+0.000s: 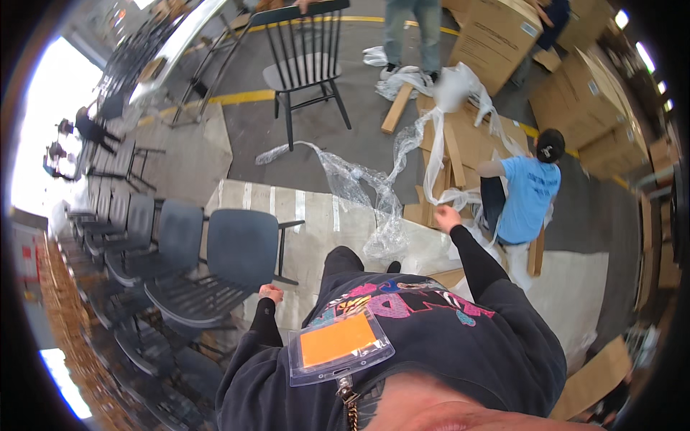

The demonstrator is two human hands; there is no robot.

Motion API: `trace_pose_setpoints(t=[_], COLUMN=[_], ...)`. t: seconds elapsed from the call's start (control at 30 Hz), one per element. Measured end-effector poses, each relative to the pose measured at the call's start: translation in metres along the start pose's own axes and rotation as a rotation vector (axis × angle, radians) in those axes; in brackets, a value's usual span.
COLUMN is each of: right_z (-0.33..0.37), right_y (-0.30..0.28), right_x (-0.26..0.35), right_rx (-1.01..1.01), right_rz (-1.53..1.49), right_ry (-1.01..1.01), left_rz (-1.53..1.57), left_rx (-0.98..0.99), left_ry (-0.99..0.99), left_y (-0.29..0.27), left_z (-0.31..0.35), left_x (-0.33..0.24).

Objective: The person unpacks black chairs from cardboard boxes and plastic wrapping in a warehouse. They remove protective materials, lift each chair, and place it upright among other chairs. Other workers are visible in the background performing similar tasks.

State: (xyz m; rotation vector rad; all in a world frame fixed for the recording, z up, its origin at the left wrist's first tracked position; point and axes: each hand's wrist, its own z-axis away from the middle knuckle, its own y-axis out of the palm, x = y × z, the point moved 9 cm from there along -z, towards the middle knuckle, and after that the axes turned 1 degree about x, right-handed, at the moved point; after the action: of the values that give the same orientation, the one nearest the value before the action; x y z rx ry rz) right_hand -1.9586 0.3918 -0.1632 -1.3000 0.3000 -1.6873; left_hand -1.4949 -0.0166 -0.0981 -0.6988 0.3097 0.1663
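My left hand hangs at my side with its fingers curled, close to the front edge of a dark grey chair; nothing shows in it. My right hand is stretched forward, fingers curled in, beside a long strip of white wrapping. Whether it grips that strip I cannot make out. Clear bubble wrap trails over the floor ahead of me. Flattened cardboard and narrow cardboard strips lie beyond my right hand.
A person in a blue shirt crouches at the right by the cardboard. Ahead, someone's hand holds a black spindle-back chair, and another person stands in jeans. Rows of dark chairs fill the left. Large boxes stand far right.
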Motion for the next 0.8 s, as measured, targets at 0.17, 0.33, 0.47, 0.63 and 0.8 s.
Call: trace_pose_setpoints(t=[0.17, 0.33, 0.47, 0.63, 0.8], right_z=[-0.085, -0.135, -0.147, -0.207, -0.33], right_y=[0.052, 0.124, 0.158, 0.115, 0.037], right_x=[0.148, 0.23, 0.248, 0.282, 0.298], right_rx=[0.261, 0.467, 0.596, 0.492, 0.261], right_rz=[-0.214, -0.129, -0.267, -0.722, -1.245], right_ry=[-0.253, -0.333, 0.006, 0.213, 0.285], left_rz=[0.39, 0.355, 0.345, 0.113, 0.514], left_rx=[0.065, 0.142, 0.093, -0.09, 0.311], left_ry=[-0.118, -0.2, -0.226, 0.386, 0.635], left_y=[0.04, 0.041, 0.003, -0.075, -0.046], left_z=[-0.008, -0.045, -0.104, -0.208, -0.227], left_x=[0.021, -0.016, -0.039, -0.199, -0.428])
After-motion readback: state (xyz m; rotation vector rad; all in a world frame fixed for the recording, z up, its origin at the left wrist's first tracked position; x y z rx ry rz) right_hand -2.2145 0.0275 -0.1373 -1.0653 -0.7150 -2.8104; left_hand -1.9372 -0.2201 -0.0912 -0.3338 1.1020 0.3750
